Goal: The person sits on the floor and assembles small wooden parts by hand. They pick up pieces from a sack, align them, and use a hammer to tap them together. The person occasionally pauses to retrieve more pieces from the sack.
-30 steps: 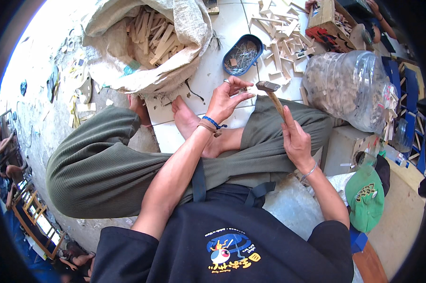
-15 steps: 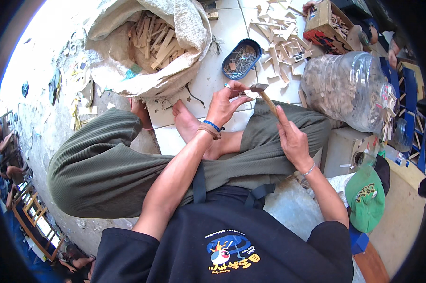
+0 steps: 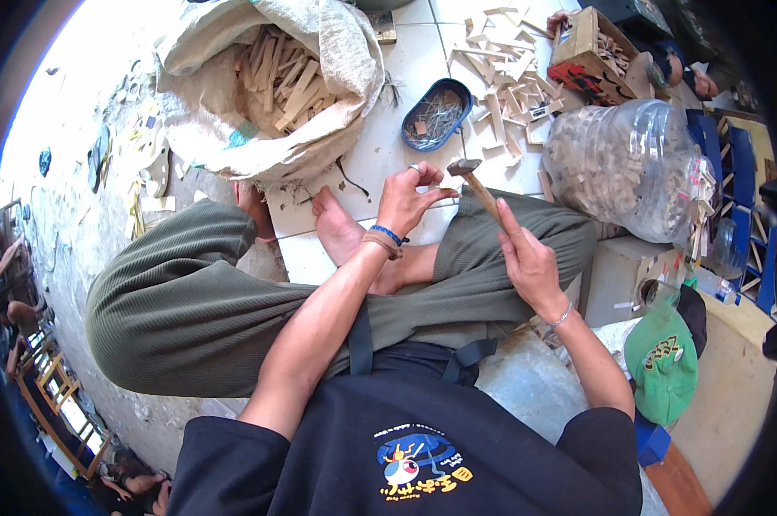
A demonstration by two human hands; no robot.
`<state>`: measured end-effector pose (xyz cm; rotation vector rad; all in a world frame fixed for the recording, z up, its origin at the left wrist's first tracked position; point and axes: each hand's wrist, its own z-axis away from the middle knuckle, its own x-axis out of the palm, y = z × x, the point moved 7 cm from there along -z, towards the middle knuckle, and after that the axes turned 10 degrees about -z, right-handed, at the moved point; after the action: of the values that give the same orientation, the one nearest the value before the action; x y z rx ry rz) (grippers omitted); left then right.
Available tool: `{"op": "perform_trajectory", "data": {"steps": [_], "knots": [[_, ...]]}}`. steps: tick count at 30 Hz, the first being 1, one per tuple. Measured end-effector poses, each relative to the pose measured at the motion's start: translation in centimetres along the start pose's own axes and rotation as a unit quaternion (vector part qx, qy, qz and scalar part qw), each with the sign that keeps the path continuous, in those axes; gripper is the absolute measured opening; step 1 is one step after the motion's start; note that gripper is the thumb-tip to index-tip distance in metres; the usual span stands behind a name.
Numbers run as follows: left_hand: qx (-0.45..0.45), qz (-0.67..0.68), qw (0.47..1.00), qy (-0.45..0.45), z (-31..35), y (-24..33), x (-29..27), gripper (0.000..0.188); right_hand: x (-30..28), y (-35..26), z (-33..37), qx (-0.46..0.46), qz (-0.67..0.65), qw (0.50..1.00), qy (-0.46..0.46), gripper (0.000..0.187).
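My right hand point(image 3: 533, 265) is wrapped around the wooden handle of a hammer point(image 3: 483, 194), index finger stretched along it. Its dark metal head is raised just beyond my left fingertips. Thumb and fingers of my left hand point(image 3: 408, 202) are pinched together over something small and light-coloured, perhaps a bit of wood; its kind is too small to tell. Ahead of both hands, a dark blue oval tray point(image 3: 429, 146) holds many thin nails and a small wooden piece. Both hands are above my crossed legs.
A woven sack point(image 3: 345, 60) of wood strips point(image 3: 300, 90) stands ahead left. Joined wood pieces point(image 3: 500, 107) lie scattered on the tiles. To the right are a large clear plastic jar point(image 3: 616, 163), a cardboard box point(image 3: 590, 56) with wood pieces and a green cap point(image 3: 661, 357). Other people sit nearby.
The hammer head has shifted slightly left and down, its handle tilting a little more. My left hand stays pinched at nearly the same place. The whole view has moved slightly.
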<state>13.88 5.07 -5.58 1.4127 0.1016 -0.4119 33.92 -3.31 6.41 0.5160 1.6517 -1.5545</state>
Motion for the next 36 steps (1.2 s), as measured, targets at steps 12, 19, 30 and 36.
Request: {"op": "perform_trajectory", "data": {"steps": [12,19,30,36], "knots": [[0.012,0.019,1.0,0.005,-0.4,-0.6,0.2,0.026,-0.5,-0.5,0.0,-0.055,0.115,0.992,-0.001,0.071],[-0.007,0.006,1.0,-0.009,-0.5,-1.1,0.3,0.027,-0.6,-0.6,0.3,-0.075,0.108,0.991,-0.002,0.071],[0.002,0.022,1.0,-0.011,-0.6,-1.0,0.3,0.02,-0.5,-0.1,0.5,-0.091,0.101,0.991,-0.012,0.071],[-0.017,0.038,0.999,-0.02,-0.5,-1.3,0.4,0.016,-1.4,-0.3,0.7,-0.104,-0.013,0.993,0.06,0.069]]}}
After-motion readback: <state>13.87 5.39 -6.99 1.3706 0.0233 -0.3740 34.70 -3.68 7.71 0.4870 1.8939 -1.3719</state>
